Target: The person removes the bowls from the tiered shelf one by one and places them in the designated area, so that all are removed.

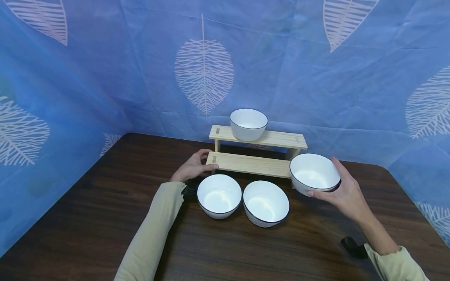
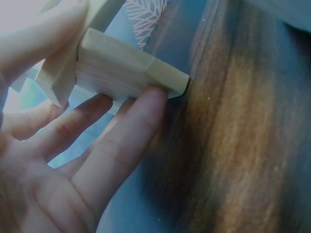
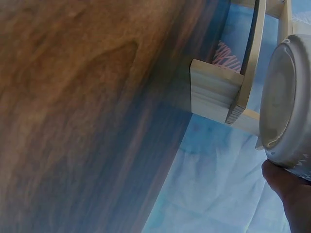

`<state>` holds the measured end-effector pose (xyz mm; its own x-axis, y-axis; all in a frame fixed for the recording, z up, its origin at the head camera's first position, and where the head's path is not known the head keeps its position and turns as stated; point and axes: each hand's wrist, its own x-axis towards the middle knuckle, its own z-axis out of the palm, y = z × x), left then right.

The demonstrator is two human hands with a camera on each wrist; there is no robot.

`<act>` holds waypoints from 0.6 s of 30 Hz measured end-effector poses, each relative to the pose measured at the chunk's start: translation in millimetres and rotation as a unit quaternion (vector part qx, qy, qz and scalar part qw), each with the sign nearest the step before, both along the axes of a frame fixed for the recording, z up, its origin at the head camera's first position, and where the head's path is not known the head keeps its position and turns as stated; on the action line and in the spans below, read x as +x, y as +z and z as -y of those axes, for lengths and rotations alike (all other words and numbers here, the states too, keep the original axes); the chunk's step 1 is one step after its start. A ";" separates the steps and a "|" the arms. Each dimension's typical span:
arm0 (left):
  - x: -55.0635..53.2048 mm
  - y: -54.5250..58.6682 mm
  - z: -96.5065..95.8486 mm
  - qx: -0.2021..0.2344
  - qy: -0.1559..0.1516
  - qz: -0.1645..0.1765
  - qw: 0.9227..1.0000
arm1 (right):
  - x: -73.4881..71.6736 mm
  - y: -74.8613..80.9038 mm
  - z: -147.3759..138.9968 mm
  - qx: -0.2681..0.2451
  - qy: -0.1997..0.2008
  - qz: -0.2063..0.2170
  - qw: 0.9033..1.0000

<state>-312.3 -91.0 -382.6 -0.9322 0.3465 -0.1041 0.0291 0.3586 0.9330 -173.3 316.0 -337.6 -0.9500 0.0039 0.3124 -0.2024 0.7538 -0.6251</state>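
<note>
My right hand holds a white bowl with a dark rim, thumb at its near side and fingers round its right side. This bowl overlaps the right end of the lower shelf in the head view. Its pale underside shows in the right wrist view, clear of the table. My left hand grips the left end of a two-tier wooden rack. Its thumb lies over the lower board, and in the left wrist view the fingers touch the rack's leg.
Another white bowl stands on the rack's upper shelf. Two more, a left bowl and a right bowl, sit side by side on the dark wooden table before the rack. A blue leaf-patterned cloth hangs behind.
</note>
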 end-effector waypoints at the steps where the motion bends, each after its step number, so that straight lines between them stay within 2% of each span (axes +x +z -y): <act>1: 0.2 -0.4 0.0 0.000 0.001 0.001 1.000 | 0.5 -0.4 -0.2 0.002 0.000 0.000 1.000; 18: -2.6 -2.4 -0.7 -0.002 0.002 0.001 1.000 | 4.9 -6.2 -2.8 0.039 0.008 0.014 0.999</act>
<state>-315.0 -90.3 -385.0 -0.9338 0.3415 -0.1069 0.0259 0.3625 0.9316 -168.3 318.7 -343.7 -0.9583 -0.0340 0.2839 -0.1970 0.7980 -0.5695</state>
